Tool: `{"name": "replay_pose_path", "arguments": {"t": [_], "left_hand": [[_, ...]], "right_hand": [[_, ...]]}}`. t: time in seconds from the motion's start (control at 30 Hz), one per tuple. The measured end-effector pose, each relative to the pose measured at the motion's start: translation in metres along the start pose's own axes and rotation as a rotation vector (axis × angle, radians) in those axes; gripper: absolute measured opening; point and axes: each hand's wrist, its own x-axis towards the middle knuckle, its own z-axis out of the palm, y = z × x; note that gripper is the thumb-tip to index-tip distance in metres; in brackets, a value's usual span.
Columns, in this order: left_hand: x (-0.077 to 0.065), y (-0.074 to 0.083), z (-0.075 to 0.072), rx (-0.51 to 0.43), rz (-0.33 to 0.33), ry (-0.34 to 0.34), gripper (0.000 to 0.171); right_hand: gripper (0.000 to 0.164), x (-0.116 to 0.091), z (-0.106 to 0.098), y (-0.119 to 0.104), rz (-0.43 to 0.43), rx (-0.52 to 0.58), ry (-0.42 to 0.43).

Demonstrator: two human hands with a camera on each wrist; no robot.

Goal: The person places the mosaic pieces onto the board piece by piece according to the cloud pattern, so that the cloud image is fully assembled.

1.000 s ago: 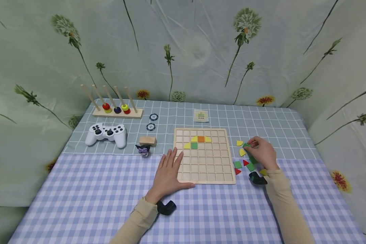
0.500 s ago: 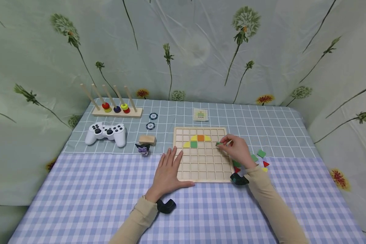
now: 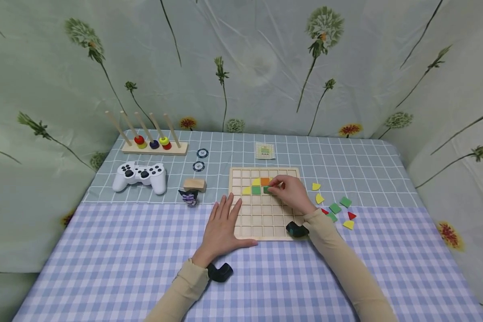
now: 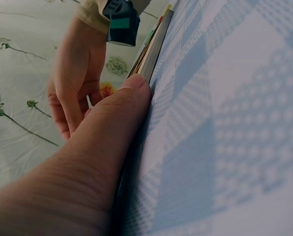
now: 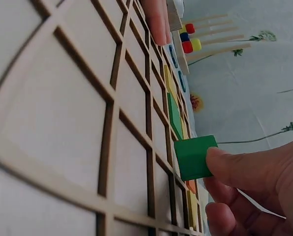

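A square wooden grid board [image 3: 265, 223] lies in front of me. Spread flat, my left hand [image 3: 221, 230] rests along its left edge, thumb at the near corner. My right hand [image 3: 291, 192] pinches a green square tile [image 5: 195, 157] between thumb and fingers, over the cell to the right of a seated green tile [image 3: 256, 190]. In the right wrist view the held tile is tilted and still above the grid. An orange tile [image 3: 264, 181] and yellow tiles [image 3: 246, 191] also sit in the board; the right hand partly hides one.
Right of the board lie loose green tiles [image 3: 335, 208], yellow pieces [image 3: 348, 225] and red triangles [image 3: 352, 215]. A pattern card [image 3: 264, 151] lies behind it. To the left are a game controller [image 3: 140, 176], wooden block [image 3: 195, 184], small figurine [image 3: 189, 197], chips [image 3: 199, 166] and peg stand [image 3: 154, 150].
My right hand has carried the green tile from the loose pieces leftward over the board, to beside the seated green tile. The left hand has stayed in place.
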Motion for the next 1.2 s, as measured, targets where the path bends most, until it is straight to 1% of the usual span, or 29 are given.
{"name": "replay_pose_path", "arguments": {"t": [0.1, 0.2, 0.33, 0.43, 0.57, 0.67, 0.73, 0.87, 0.97, 1.03, 1.13, 1.2], "left_hand": [[0.001, 0.001, -0.001, 0.004, -0.010, -0.014, 0.118], [0.001, 0.002, -0.001, 0.006, -0.022, -0.032, 0.119], [0.001, 0.001, -0.001, 0.006, -0.019, -0.029, 0.119], [0.001, 0.001, 0.000, 0.001, -0.013, -0.023, 0.119], [0.001, 0.001, 0.001, 0.004, -0.014, -0.026, 0.119], [0.001, 0.000, 0.001, 0.008, -0.016, -0.027, 0.119], [0.001, 0.000, 0.001, 0.006, -0.015, -0.025, 0.119], [0.001, 0.000, 0.003, 0.002, -0.003, -0.015, 0.119], [0.000, 0.000, 0.004, 0.003, 0.006, -0.007, 0.119], [0.000, -0.001, 0.004, 0.002, 0.011, 0.001, 0.119], [0.000, -0.001, 0.004, -0.003, 0.012, 0.009, 0.119], [0.000, -0.001, 0.004, -0.003, 0.011, 0.009, 0.119]], "right_hand": [[0.010, 0.004, 0.003, -0.001, 0.041, -0.013, -0.014], [0.009, 0.006, 0.005, -0.001, 0.048, -0.046, -0.011], [0.009, 0.006, 0.008, -0.002, 0.008, -0.118, 0.029], [0.009, 0.006, 0.010, -0.002, -0.007, -0.167, 0.050], [0.009, 0.004, 0.012, -0.001, -0.031, -0.204, 0.050], [0.008, -0.001, 0.007, 0.000, -0.054, -0.213, 0.042], [0.009, -0.007, -0.001, 0.002, -0.047, -0.195, 0.030], [0.012, -0.023, -0.024, 0.013, 0.001, -0.154, 0.034], [0.015, -0.036, -0.045, 0.027, 0.037, -0.157, 0.080], [0.016, -0.044, -0.059, 0.038, 0.060, -0.180, 0.121], [0.017, -0.055, -0.077, 0.054, 0.116, -0.209, 0.172], [0.019, -0.062, -0.087, 0.064, 0.160, -0.239, 0.190]]}}
